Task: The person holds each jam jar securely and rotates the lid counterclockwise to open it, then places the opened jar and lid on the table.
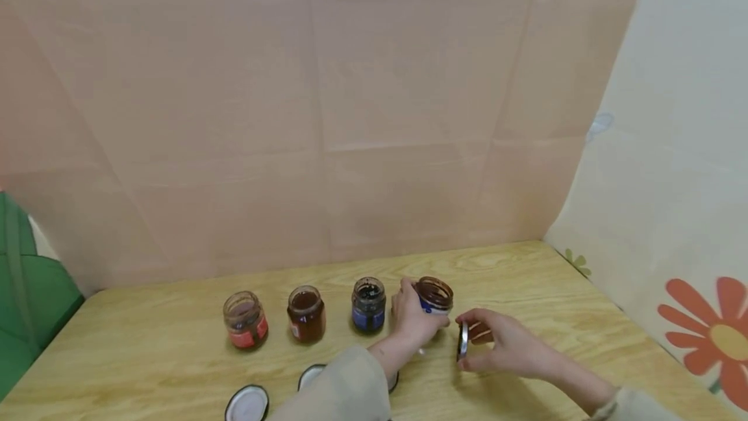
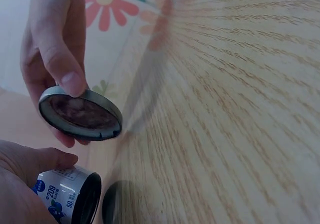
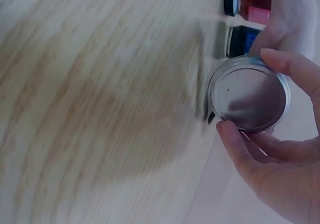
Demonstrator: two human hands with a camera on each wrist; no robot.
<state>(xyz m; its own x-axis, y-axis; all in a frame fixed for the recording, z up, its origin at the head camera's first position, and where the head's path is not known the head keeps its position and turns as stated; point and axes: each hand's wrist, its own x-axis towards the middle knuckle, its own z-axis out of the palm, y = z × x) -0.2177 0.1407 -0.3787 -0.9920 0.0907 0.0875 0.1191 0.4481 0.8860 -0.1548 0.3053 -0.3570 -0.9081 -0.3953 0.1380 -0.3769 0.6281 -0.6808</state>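
My left hand [image 1: 413, 320] grips an open glass jam jar [image 1: 437, 296] from its left side, at the right end of a row of jars. Dark residue coats the inside of its neck, and its white and blue label [image 2: 57, 196] shows blueberries in the left wrist view. Just right of the jar, my right hand [image 1: 511, 345] pinches a round metal lid [image 1: 463, 342] by its rim, on edge in the head view. Dark smears mark the lid's inner face [image 2: 80, 112]; its plain outer face [image 3: 250, 97] shows in the right wrist view.
Three more open jars stand to the left: a red-labelled one [image 1: 247, 330], a brown one [image 1: 306, 320] and a dark one with a blue label [image 1: 368, 314]. Nearer me lie a lid [image 1: 247, 405], another lid [image 1: 310, 375] and one partly hidden behind my left sleeve [image 1: 339, 388].
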